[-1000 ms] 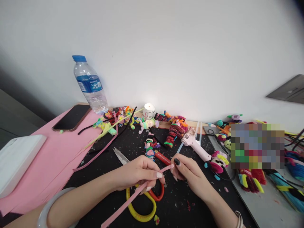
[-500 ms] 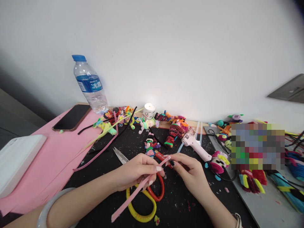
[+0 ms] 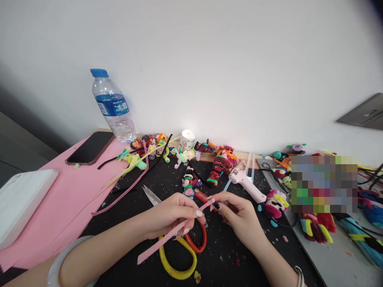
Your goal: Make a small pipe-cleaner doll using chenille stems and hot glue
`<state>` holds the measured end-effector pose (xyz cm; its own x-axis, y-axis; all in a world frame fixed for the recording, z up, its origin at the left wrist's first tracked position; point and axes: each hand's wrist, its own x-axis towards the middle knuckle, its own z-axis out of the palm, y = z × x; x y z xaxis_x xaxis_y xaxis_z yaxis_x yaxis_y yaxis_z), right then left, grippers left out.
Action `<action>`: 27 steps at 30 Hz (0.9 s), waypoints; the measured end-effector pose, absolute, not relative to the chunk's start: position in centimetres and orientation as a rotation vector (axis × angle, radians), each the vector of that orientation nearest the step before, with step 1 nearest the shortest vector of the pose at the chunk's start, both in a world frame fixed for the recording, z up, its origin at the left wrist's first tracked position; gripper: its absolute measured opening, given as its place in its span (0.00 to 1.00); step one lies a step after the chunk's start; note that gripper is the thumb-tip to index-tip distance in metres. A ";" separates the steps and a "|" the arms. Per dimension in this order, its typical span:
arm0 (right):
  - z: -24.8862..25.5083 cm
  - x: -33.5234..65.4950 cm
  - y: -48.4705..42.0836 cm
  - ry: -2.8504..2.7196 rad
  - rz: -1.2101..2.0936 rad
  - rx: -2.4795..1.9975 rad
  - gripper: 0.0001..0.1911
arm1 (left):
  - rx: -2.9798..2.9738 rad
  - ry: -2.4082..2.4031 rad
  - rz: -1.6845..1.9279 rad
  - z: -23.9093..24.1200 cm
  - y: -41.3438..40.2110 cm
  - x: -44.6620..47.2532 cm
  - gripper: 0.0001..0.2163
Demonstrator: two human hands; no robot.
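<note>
The pink strip's (image 3: 163, 241) loose tail has lifted slightly, at 8 o'clock from the left hand (image 3: 179, 215), which pinches mid-strip above the scissors (image 3: 179, 275). The right hand (image 3: 237, 213) pinches its 2 o'clock tip, apparently the part being worked.

Black mat (image 3: 227, 265), pink sheet (image 3: 70, 195).
The mat is bearing scissors (image 3: 178, 274) and a glue gun (image 3: 247, 185); the sheet, a phone (image 3: 90, 147).
</note>
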<state>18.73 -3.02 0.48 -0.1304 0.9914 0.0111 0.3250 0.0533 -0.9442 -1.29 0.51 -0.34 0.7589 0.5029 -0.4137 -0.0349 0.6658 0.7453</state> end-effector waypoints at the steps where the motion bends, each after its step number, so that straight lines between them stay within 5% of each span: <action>1: 0.4 18.8 -3.0 -1.565 1.113 -1.358 0.08 | 0.788 0.652 0.324 -0.3 0.6 -1.3 0.09; 27: 0.1 18.7 -3.2 -1.378 1.144 -1.267 0.05 | 0.709 0.496 0.435 -0.4 0.6 -1.2 0.10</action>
